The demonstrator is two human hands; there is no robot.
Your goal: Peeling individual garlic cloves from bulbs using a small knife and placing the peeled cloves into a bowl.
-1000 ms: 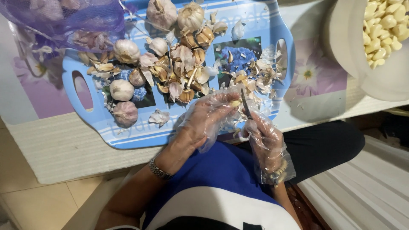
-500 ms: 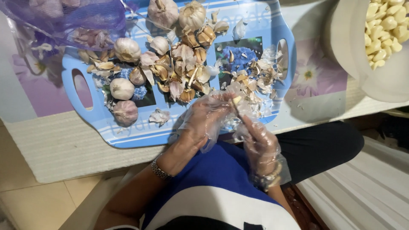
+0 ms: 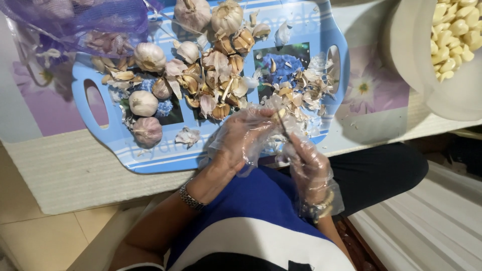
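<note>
Both of my hands wear clear plastic gloves and work over the near edge of a blue tray [image 3: 120, 150]. My left hand [image 3: 240, 138] pinches a garlic clove [image 3: 277, 115] between its fingertips. My right hand [image 3: 307, 163] grips a small knife [image 3: 284, 125] whose blade touches that clove. Whole garlic bulbs [image 3: 143, 103] lie on the tray's left and far parts. Loose cloves and papery skins [image 3: 306, 85] are heaped in its middle and right.
A purple mesh bag [image 3: 85, 20] with more garlic lies at the tray's far left. A white bowl [image 3: 416, 65] of peeled cloves [image 3: 454, 37] stands at the right. The tray rests on a flowered tablecloth [image 3: 371, 90]; tiled floor shows bottom left.
My hands have stayed together over the tray's near edge. The right hand has shifted slightly and the knife has turned against the clove. The bulbs and the bowl have not moved.
</note>
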